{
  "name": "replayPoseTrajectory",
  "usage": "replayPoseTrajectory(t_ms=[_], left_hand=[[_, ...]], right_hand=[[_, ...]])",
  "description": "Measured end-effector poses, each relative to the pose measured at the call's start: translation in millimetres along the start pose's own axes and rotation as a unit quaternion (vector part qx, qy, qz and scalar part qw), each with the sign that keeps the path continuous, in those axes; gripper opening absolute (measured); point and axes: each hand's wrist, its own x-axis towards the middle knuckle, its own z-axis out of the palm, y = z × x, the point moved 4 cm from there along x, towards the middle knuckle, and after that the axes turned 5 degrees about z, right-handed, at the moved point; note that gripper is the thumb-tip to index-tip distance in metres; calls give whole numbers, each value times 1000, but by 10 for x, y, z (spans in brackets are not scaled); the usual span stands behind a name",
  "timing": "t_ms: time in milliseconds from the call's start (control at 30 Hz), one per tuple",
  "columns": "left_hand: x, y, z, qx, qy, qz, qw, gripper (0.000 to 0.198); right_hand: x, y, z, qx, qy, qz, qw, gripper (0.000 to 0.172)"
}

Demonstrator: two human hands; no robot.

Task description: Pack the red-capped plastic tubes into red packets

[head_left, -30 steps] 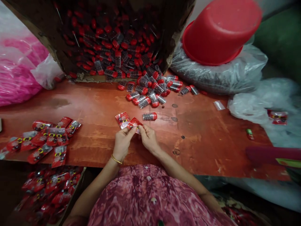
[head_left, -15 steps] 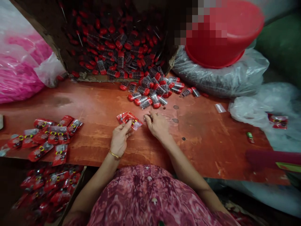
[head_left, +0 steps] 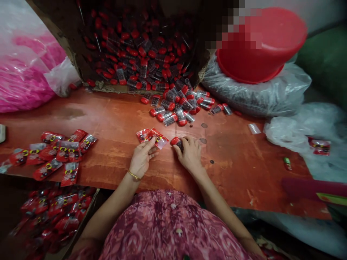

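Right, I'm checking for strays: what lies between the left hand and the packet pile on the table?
Just bare, streaked tabletop between the left hand and the packet pile, as the head view shows.

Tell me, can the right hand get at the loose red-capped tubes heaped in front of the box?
Probably yes: the right hand is close to the heaped tubes, with mostly tabletop between, though it holds a single tube that might hinder picking up another.
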Motion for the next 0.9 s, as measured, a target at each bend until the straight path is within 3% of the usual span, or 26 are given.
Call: replayPoseTrajectory(t_ms=[100,167,300,367,467,600,900], left_hand=[[-2,21,-28,1,0,7,1000,41],[5,21,-51,8,1,10,1000,42],[7,1,-33,39,-4,16,999,42],[-8,-3,3,55,-6,27,998,43],[-37,-5,50,72,-17,47,996,42],[-48,3,45,97,-43,85,991,37],[-45,-53,146,43,-77,116,989,36]], right_hand=[[-47,15,-18,74,-23,18,997,31],[-95,46,-58,188,-45,57,980,32],[-156,-43,-184,434,-162,91,881,36],[-154,-140,-271,491,-218,84,839,34],[-132,-247,-349,515,-272,79,809,29],[-125,-284,-305,522,-322,92,784,29],[-115,-300,-202,539,-242,107,800,28]])
